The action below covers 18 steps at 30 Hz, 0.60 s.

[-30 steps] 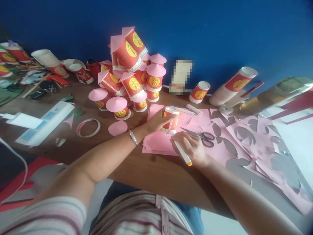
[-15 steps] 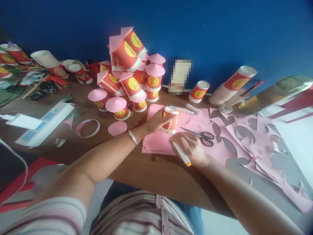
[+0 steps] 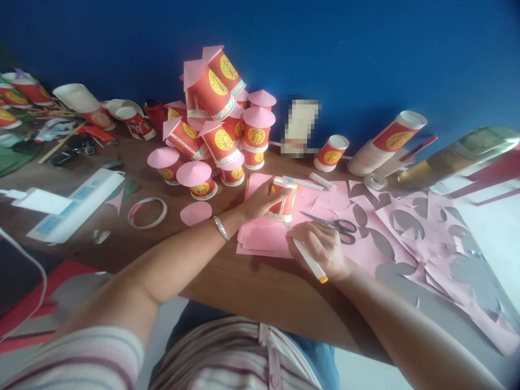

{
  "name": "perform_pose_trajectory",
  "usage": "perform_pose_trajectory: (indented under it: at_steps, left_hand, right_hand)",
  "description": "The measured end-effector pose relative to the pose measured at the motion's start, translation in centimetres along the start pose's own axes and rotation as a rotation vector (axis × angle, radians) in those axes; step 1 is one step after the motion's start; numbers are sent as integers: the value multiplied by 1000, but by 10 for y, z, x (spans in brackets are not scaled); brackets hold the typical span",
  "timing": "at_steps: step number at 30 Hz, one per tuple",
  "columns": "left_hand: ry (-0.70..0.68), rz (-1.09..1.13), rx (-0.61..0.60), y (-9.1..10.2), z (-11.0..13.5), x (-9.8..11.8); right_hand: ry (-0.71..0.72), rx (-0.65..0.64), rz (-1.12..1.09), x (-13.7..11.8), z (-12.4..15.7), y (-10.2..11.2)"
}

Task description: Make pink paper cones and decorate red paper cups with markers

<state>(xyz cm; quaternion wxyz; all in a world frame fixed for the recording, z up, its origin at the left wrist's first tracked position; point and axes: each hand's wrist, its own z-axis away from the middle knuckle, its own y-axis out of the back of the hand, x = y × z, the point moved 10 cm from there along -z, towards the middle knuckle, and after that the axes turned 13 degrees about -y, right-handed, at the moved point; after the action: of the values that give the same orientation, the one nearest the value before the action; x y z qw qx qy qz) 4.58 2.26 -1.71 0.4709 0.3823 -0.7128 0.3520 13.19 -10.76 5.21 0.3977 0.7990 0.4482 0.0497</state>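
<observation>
My left hand (image 3: 262, 201) is wrapped round a red paper cup (image 3: 283, 205) that stands upside down on a stack of pink paper (image 3: 264, 242). In my right hand (image 3: 317, 246) is a white marker (image 3: 307, 258) with an orange end, its other tip pointing toward the cup's lower rim. Black-handled scissors (image 3: 344, 230) lie on the paper just beyond the right hand. A pink paper circle (image 3: 195, 214) rests on the table near my left wrist.
Several cups with pink paper cones (image 3: 194, 174) are piled at the back left. A tape roll (image 3: 147, 212) and a power strip (image 3: 77, 205) lie at left. Cut pink scraps (image 3: 439, 254) cover the right side; behind them stand stacked cups (image 3: 390, 140) and a bottle (image 3: 455, 157).
My right hand has drawn the marker slightly right and down, a little away from the cup. The left hand and cup stay in place.
</observation>
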Motion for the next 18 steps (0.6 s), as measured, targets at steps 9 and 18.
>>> perform_pose_trajectory:
  at_steps: [9, 18]
  left_hand:
    - [5, 94, 87, 12, 2, -11]
    - [49, 284, 138, 14, 1, -16]
  right_hand:
    - [26, 20, -86, -4, -1, 3]
    - [3, -10, -163, -5, -4, -1]
